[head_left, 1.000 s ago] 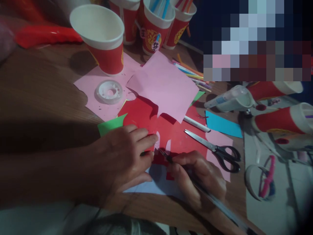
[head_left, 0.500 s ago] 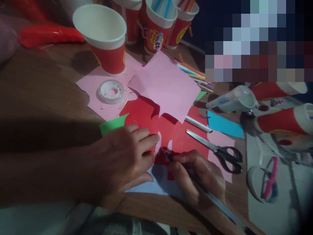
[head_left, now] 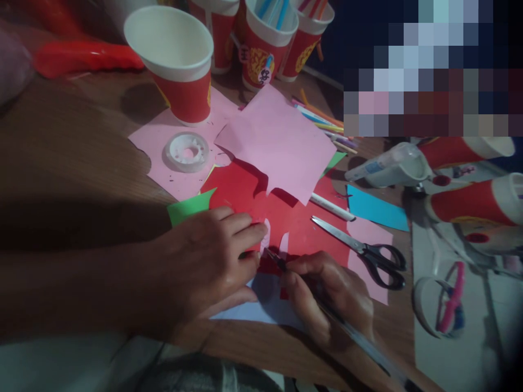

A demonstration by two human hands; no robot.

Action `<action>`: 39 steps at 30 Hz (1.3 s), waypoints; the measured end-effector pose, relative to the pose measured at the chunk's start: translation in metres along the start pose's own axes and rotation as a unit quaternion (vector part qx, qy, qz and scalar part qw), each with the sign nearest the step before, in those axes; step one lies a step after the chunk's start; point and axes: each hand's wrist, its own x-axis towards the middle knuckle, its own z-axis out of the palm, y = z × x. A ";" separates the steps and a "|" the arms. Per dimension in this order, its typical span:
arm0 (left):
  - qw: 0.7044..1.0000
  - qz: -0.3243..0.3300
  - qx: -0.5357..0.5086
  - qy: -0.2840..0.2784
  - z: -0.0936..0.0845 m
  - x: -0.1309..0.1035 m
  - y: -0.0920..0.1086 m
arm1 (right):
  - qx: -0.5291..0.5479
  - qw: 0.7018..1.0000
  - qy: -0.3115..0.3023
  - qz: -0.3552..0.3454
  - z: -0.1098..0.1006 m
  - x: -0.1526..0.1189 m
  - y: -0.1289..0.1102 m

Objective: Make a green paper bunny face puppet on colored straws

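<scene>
My right hand (head_left: 333,294) pinches a clear-barrelled pen (head_left: 362,340), its tip meeting a small pink paper strip (head_left: 266,231). Flat on the paper lies my left hand (head_left: 216,250), fingers stretched out, the fingertips at the strip's left edge. Beneath is red paper (head_left: 245,188), with a second pink scrap (head_left: 284,245) just right of the pen tip. A white sheet (head_left: 265,305) shows under both hands. Beside my right hand rest black-handled scissors (head_left: 368,253), blades pointing up and left.
A red-and-white paper cup (head_left: 180,87) and a tape roll (head_left: 186,152) stand on pink paper (head_left: 147,147). Another pink sheet (head_left: 281,144) overlaps the red paper. Behind, a cup (head_left: 267,60) holds blue sticks. Blue paper (head_left: 376,208) lies right, near tipped cups (head_left: 474,204).
The pen tip and my right hand have shifted very slightly left along the pink strip. My left hand stays where it was.
</scene>
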 end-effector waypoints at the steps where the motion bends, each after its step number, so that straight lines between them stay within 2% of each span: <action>1: 1.000 0.000 -0.001 0.000 0.000 0.000 0.000 | 0.001 1.000 -0.002 -0.001 0.000 0.000 0.000; 7: 1.000 0.003 0.001 -0.002 0.000 0.000 0.000 | 0.000 1.000 -0.019 0.013 -0.002 0.000 0.000; 13: 1.000 0.001 -0.005 -0.003 -0.001 0.000 0.000 | 0.044 0.999 0.011 0.025 -0.002 0.000 0.001; 27: 1.000 -0.001 -0.005 -0.001 0.000 -0.001 0.000 | 0.035 0.998 -0.021 -0.045 -0.001 0.000 0.005; 33: 1.000 -0.008 -0.010 -0.006 0.000 -0.001 0.001 | 0.005 1.000 -0.012 -0.015 -0.001 -0.001 0.001; 39: 1.000 0.000 -0.010 0.004 0.001 -0.001 0.000 | 0.001 0.999 -0.035 -0.026 -0.003 0.001 0.002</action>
